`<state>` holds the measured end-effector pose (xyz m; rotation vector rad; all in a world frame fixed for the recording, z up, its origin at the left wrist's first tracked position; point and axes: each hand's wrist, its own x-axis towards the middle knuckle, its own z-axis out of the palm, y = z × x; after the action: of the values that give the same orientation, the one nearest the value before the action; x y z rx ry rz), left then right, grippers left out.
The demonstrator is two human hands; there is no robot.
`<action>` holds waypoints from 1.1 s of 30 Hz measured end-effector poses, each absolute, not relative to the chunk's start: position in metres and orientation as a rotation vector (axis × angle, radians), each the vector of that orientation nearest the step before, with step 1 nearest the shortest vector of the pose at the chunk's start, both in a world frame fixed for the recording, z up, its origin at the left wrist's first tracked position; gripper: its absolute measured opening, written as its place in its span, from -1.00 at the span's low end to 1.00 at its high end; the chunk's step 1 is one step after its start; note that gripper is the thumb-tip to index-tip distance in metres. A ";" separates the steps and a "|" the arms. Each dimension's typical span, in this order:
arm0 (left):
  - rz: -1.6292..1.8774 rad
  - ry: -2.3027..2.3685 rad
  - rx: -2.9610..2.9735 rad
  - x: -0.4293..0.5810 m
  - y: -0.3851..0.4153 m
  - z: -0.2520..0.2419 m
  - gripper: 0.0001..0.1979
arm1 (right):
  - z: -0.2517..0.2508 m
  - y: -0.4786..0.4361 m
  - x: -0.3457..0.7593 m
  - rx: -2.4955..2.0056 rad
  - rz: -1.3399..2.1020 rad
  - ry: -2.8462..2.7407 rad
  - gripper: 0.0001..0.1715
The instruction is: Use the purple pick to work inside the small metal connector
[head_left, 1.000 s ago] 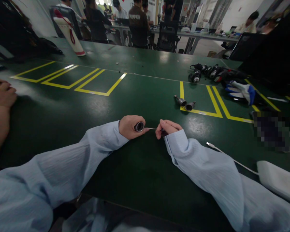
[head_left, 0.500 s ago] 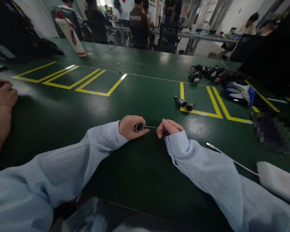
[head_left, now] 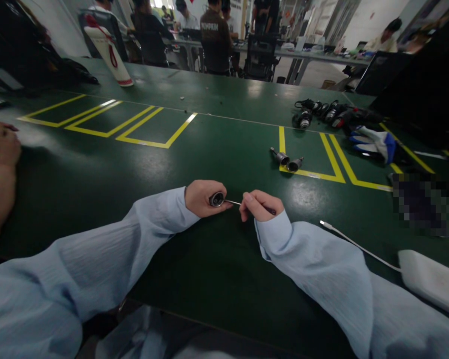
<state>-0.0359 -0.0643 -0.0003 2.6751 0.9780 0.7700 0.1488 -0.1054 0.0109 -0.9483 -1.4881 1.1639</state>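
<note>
My left hand (head_left: 205, 198) is wrapped around a short, dark cylindrical metal connector (head_left: 217, 199), its round open end facing me. My right hand (head_left: 262, 205) grips a small screwdriver, its handle mostly hidden in my fingers. The thin screwdriver shaft (head_left: 233, 202) runs left to the connector's side at my left fingertips; whether the tip sits in a screw cannot be made out. Beyond my right hand, two similar metal connectors, one (head_left: 282, 158) beside the other (head_left: 295, 165), lie at a yellow tape corner.
Yellow tape outlines (head_left: 168, 145) mark the green table (head_left: 194, 259). Dark cabled parts (head_left: 303, 120) and a blue-white glove (head_left: 374, 143) lie at right, near a white power adapter (head_left: 430, 279) with a cable. Another person's hand (head_left: 0, 174) rests at left. A white cylinder (head_left: 110, 57) stands behind.
My right hand has turned and shifted slightly, so the screwdriver shaft now slopes down to the right. The connector is tilted a little in my left hand. The other person's hand drew slightly left.
</note>
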 end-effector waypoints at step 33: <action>0.218 0.895 3.287 -0.003 -0.112 0.016 -0.78 | 0.010 -0.066 0.165 -0.727 1.873 -0.621 -0.43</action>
<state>-0.0034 -0.1118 0.0163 3.2873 0.8950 0.2180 0.1645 -0.0657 0.0103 -0.7271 -0.6209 1.8728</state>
